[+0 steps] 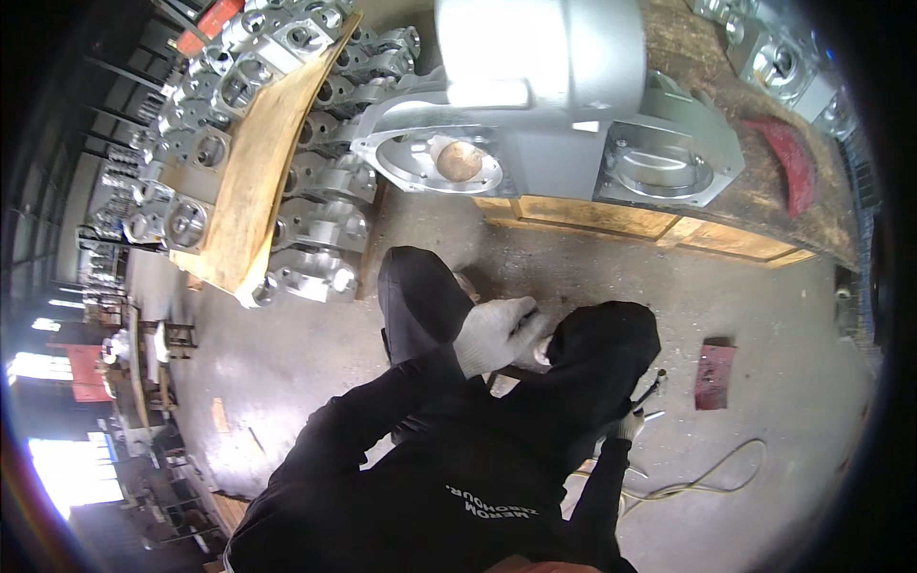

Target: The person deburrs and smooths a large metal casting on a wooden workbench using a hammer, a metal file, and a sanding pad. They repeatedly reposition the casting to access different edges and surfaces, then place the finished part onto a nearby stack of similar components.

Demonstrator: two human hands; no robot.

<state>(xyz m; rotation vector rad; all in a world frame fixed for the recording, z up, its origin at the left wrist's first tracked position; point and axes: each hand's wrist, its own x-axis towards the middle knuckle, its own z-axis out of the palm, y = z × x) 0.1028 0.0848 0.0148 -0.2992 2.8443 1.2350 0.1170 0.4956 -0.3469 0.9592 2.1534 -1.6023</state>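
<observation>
My left hand (pixel 495 336), in a white knit glove, is raised above my lap between my knees. Its fingers are curled together; a small dark spot shows between them, too small to name. Low beside my right thigh is my gloved right hand (pixel 627 427), mostly hidden by the sleeve and leg. It appears closed around a slim tool with a black tip (pixel 657 384). In front of me a large grey metal casting (pixel 554 158) rests on a wooden bench (pixel 688 57), with two machined openings facing me.
Many similar castings (pixel 320 224) are stacked on the left with a wooden board (pixel 258 158) between layers. A curved red piece (pixel 788 162) lies on the bench. On the floor at right are a red sheet (pixel 714 375) and a looped pale hose (pixel 712 487).
</observation>
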